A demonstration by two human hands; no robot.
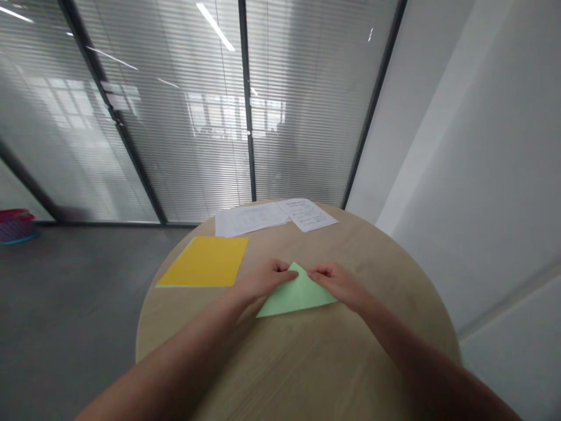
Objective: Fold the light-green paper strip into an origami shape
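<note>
A light green sheet of paper (295, 294), folded into a triangle, lies on the round wooden table (307, 362) in front of me. My left hand (265, 279) rests on its upper left edge with fingers curled and pressed onto the paper near the top corner. On the upper right edge lies my right hand (337, 282), its fingers also curled and pinching at the paper close to that corner. Both hands nearly meet at the triangle's tip.
A yellow sheet (204, 261) lies flat to the left of the green paper. White printed papers (274, 216) sit at the table's far edge. Behind stands a glass partition with blinds (197, 117), and a pink basket (15, 225) sits on the floor at far left.
</note>
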